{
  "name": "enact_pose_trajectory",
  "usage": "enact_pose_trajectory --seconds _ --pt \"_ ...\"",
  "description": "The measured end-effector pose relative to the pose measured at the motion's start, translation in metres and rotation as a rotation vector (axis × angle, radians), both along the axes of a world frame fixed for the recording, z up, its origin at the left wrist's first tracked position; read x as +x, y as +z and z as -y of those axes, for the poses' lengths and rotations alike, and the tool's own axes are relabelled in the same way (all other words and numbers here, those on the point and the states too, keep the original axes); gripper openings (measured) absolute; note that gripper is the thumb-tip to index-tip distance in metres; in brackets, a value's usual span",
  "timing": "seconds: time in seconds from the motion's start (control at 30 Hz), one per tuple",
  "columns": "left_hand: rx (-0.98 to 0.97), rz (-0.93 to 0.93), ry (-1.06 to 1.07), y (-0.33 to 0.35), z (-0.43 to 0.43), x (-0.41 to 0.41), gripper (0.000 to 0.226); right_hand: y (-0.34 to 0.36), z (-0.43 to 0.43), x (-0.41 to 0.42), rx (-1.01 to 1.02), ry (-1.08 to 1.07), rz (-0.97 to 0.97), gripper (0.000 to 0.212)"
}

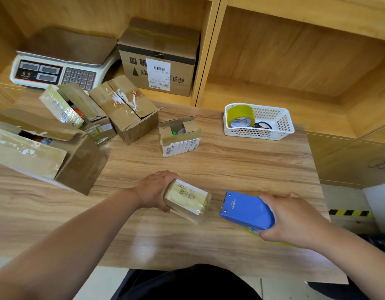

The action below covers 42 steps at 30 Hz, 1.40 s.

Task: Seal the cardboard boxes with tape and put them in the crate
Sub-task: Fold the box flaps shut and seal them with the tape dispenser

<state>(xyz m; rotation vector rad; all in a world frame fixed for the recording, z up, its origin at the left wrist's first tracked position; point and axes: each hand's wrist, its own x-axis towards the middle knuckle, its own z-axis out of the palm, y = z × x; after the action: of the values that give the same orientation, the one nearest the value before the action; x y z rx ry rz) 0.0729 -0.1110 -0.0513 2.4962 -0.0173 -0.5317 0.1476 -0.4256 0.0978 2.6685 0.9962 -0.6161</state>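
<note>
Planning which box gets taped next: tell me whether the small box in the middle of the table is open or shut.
Open. The small box has its top flaps standing up, and its contents show through the gap.

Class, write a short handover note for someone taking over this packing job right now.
Left hand grips a small taped box. Right hand grips the blue tape dispenser beside it.
Done: this box looks sealed.
Left: crate it (no crate in view), then seal the open small box behind and the open boxes at left.
Spare tape roll in the white basket.
</note>
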Motion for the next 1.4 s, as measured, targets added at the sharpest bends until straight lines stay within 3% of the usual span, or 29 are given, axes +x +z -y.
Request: enact_pose_trajectory --seconds 0.83,1.03,1.17,1.27,1.4 --pt "0.083 -0.050 0.017 0.016 0.013 -0.002 0.098 -0.073 -0.003 0.004 0.060 -0.014 -0.125 0.039" --pt "0.431 -0.003 -0.164 0.034 0.034 0.001 0.110 -0.080 -0.008 0.002 0.097 -0.014 -0.120 0.040" --pt "0.507 0.088 -0.336 0.041 0.072 0.008 0.114 -0.079 -0.010 0.002 0.079 -0.003 -0.084 0.041" --pt "0.512 0.136 -0.392 0.038 0.096 0.013 0.107 -0.075 -0.010 0.002 0.075 0.010 -0.074 0.038" --pt "0.496 0.227 -0.343 0.039 0.097 0.014 0.082 -0.059 -0.009 0.003 0.068 0.021 -0.060 0.039"
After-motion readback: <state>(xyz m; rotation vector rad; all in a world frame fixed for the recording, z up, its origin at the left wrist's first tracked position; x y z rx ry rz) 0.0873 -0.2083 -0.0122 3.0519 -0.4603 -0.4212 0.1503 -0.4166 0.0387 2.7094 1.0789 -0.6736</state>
